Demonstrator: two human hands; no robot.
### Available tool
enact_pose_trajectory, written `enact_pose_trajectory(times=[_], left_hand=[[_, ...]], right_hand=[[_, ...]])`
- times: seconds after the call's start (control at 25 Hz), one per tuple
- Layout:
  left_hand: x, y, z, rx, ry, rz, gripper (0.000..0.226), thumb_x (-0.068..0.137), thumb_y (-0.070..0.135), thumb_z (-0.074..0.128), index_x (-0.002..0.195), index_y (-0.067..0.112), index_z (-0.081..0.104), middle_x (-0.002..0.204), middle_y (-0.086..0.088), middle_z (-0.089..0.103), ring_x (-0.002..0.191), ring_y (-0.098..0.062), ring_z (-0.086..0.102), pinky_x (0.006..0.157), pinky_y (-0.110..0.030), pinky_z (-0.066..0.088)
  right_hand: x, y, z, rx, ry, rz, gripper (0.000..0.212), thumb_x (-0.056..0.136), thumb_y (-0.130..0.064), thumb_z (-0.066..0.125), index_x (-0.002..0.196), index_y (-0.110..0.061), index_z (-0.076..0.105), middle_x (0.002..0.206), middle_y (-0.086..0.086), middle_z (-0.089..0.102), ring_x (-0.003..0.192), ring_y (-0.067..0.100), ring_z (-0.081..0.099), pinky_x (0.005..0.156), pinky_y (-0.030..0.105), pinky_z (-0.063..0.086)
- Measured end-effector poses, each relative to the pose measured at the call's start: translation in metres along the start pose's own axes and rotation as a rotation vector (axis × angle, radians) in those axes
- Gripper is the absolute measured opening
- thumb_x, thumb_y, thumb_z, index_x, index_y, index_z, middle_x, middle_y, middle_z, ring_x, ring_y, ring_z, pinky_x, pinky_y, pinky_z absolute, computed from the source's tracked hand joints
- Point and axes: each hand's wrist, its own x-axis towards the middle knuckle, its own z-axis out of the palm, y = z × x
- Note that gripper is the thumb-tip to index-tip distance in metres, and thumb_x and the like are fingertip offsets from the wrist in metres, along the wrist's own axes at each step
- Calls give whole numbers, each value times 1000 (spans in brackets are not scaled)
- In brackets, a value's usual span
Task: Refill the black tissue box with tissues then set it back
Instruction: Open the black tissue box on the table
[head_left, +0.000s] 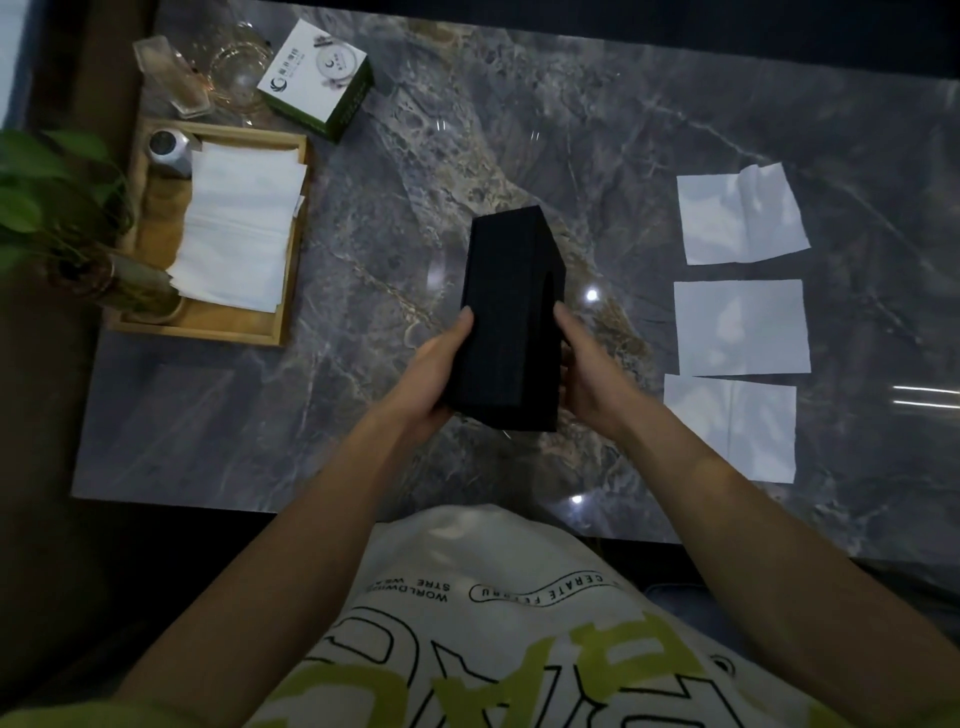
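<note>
A grey marble table (363, 260) is filling this dim room, and over its middle a person is holding the one black tissue box (511, 312), apparently off the surface. The left hand (436, 374) and right hand (587, 374) are each clasping a long side, probably to turn it for filling. Three loose tissues (742, 327) are lying flat in a row at the right, likely ready for loading, and one tissue stack (239, 228) is sitting in the wooden tray (208, 332) at the left.

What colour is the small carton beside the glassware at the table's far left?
The carton is white on top with dark green sides, as the head view shows.
</note>
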Motion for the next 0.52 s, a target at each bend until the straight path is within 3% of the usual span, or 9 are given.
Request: enact_pose_trajectory(times=[0.12, 0.24, 0.36, 0.44, 0.52], left_hand=[[-1, -8, -1, 47, 72, 48, 36, 91, 48, 59, 107, 20, 75, 118, -5, 71, 111, -20, 67, 86, -33, 56], [-5, -7, 1, 155, 91, 70, 32, 88, 50, 62, 105, 26, 75, 112, 1, 74, 103, -15, 70, 82, -32, 57], [-10, 2, 6, 230, 47, 108, 27, 89, 43, 63, 111, 29, 72, 110, 5, 73, 100, -11, 70, 72, -22, 55], [-11, 7, 5, 214, 65, 123, 34, 87, 36, 68, 119, 25, 67, 117, 3, 71, 107, -13, 67, 79, -25, 53], [-11, 9, 5, 196, 74, 106, 47, 85, 30, 72, 130, 26, 59, 126, 2, 66, 117, -15, 63, 92, -32, 50]], right_hand=[[-3, -6, 7, -187, 4, -51, 69, 69, -80, 57, 123, -38, 56, 114, -11, 69, 98, 5, 68, 81, 26, 54], [-3, -3, 14, -265, 32, -126, 79, 65, -67, 73, 132, -33, 47, 122, -11, 64, 106, 7, 63, 84, 26, 52], [-2, 2, 12, -192, 55, -141, 79, 70, -50, 80, 137, -27, 45, 123, -6, 63, 107, 12, 64, 83, 30, 54], [-2, 5, 9, -131, 53, -153, 70, 75, -41, 79, 136, -25, 48, 121, -4, 66, 101, 11, 68, 72, 24, 56], [-1, 6, 7, -88, 28, -147, 60, 79, -38, 76, 132, -22, 53, 118, -1, 69, 101, 15, 69, 72, 27, 57]])
